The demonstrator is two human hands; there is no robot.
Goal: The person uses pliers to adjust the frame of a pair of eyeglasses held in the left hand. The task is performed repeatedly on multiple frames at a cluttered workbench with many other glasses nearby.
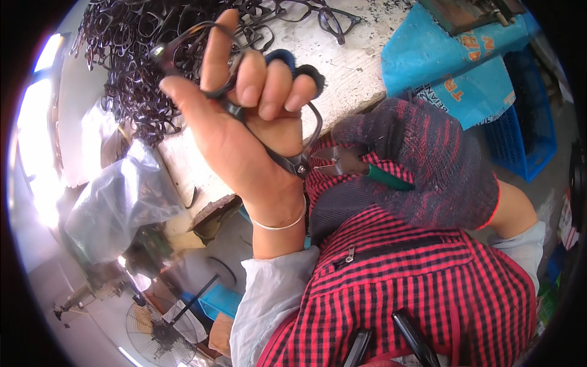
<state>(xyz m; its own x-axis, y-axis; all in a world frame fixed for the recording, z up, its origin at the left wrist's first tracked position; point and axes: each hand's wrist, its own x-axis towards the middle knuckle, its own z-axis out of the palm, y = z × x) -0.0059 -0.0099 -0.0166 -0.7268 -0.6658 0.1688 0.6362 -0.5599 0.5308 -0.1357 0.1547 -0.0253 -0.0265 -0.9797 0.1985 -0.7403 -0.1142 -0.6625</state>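
Note:
My left hand, palm turned up with the fingers curled, is closed on a dark eyeglass frame. Its rim passes across the palm, and one hinge end comes out beside the wrist. Two of the fingers carry dark bands. A dark knitted glove with red flecks covers my right hand, which grips cutting pliers with a green handle. The metal jaws are close to the frame's hinge end; whether they touch it I cannot tell. The glove hides most of the handles.
Many dark eyeglass frames are heaped at the far left of the worn white worktable. Blue printed sheeting covers its right side, above a blue crate. A clear plastic bag hangs at left; a fan stands below.

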